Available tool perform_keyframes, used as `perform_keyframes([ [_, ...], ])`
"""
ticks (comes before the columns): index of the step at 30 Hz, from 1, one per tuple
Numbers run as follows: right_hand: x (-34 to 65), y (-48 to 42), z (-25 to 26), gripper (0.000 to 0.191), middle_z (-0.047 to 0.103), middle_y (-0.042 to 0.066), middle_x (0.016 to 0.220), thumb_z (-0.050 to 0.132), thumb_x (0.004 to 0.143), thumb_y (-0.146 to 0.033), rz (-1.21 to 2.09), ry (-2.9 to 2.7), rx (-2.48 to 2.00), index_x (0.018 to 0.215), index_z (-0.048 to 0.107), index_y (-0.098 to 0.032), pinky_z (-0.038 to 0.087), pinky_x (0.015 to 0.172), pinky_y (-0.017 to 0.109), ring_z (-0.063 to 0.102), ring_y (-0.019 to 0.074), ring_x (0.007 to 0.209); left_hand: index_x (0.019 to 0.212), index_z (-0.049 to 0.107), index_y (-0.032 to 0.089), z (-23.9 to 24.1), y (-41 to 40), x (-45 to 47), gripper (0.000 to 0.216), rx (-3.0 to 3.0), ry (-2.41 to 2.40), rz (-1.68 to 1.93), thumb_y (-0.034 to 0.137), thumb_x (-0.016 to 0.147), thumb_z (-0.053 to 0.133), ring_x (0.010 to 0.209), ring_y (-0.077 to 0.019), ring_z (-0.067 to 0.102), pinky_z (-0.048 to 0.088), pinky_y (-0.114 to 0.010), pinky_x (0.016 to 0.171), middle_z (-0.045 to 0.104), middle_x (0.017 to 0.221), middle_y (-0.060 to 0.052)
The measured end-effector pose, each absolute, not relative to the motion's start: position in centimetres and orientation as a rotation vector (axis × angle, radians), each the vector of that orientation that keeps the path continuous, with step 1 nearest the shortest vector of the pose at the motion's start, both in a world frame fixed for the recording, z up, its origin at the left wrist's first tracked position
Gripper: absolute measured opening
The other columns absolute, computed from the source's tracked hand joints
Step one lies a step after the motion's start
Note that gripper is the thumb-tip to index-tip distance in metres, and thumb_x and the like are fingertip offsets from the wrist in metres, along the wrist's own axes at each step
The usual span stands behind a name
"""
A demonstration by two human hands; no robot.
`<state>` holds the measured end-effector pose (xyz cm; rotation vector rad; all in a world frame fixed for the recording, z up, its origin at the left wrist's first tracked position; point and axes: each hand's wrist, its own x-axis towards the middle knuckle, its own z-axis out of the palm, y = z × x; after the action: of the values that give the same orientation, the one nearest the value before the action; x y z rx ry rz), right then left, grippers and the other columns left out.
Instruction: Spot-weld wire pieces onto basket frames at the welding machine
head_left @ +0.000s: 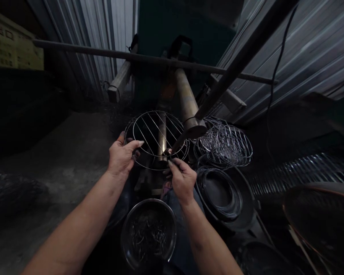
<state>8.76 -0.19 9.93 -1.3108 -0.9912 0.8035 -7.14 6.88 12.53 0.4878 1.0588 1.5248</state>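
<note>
A round wire rack (149,131) with parallel bars and two rings lies between my hands, around the tips of a spot welder. My left hand (122,152) is closed on its left rim, thumb on top. My right hand (183,179) pinches at the near right edge, close to the welder's lower electrode arm (162,133); what its fingertips hold is too small to make out. The thick upper electrode arm (187,99) comes down from behind, its tip touching or nearly touching the rack's near rim. Below my hands sits a metal bowl (173,229) with small bent wire pieces.
Several wire racks (226,145) are piled to the right, above a stack of wire rings (237,198). A long bar (97,50) crosses behind, and a dark slanting rod (246,46) passes overhead. A yellow crate (17,49) stands far left.
</note>
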Motion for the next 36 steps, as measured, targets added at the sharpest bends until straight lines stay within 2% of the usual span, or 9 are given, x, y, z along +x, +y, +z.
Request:
perform_keyframes([
  [6,8.6,0.0,10.5,0.021,0.062,0.000,0.060,0.069,0.073,-0.033,0.798,-0.991,-1.308,0.081,0.070,-0.014,0.045,0.040,0.020,0.058,0.0127,0.045,0.078,0.054,0.018,12.1,7.2,-7.1,0.044,0.503,1.066,1.522,0.015,0.043,0.080,0.052,-0.0092,0.051,0.039,-0.019,0.042,0.050,0.067,0.005],
  [17,9.0,0.3,10.7,0.022,0.059,-0.002,0.054,0.068,0.074,-0.033,0.817,-0.997,-1.333,0.082,0.069,-0.013,0.044,0.040,0.021,0.052,0.0116,0.042,0.080,0.054,0.018,12.2,7.5,-7.0,0.044,0.486,1.082,1.486,0.016,0.043,0.078,0.050,-0.0111,0.051,0.038,-0.021,0.041,0.053,0.064,0.004],
  [29,8.8,0.6,11.4,0.021,0.059,-0.002,0.056,0.067,0.072,-0.035,0.844,-0.959,-1.362,0.077,0.068,-0.014,0.042,0.037,0.020,0.055,0.0125,0.042,0.080,0.054,0.021,12.4,7.2,-6.8,0.043,0.499,1.126,1.469,0.017,0.045,0.079,0.057,-0.0124,0.052,0.039,-0.022,0.047,0.055,0.066,0.002],
  [32,9.3,0.1,11.0,0.019,0.060,-0.002,0.058,0.064,0.077,-0.034,0.784,-1.044,-1.327,0.083,0.067,-0.015,0.047,0.043,0.023,0.057,0.0132,0.046,0.080,0.054,0.021,12.1,7.4,-6.6,0.044,0.513,1.129,1.465,0.017,0.044,0.079,0.057,-0.0130,0.052,0.039,-0.023,0.048,0.055,0.065,0.001],
  [36,9.9,-3.5,8.9,0.020,0.066,0.004,0.088,0.057,0.085,-0.030,0.492,-1.261,-1.376,0.099,0.066,-0.020,0.054,0.068,0.031,0.063,0.0167,0.073,0.087,0.055,0.022,11.8,8.1,-7.0,0.051,0.504,1.137,1.445,0.020,0.044,0.082,0.060,-0.0143,0.053,0.038,-0.023,0.049,0.056,0.067,0.001],
])
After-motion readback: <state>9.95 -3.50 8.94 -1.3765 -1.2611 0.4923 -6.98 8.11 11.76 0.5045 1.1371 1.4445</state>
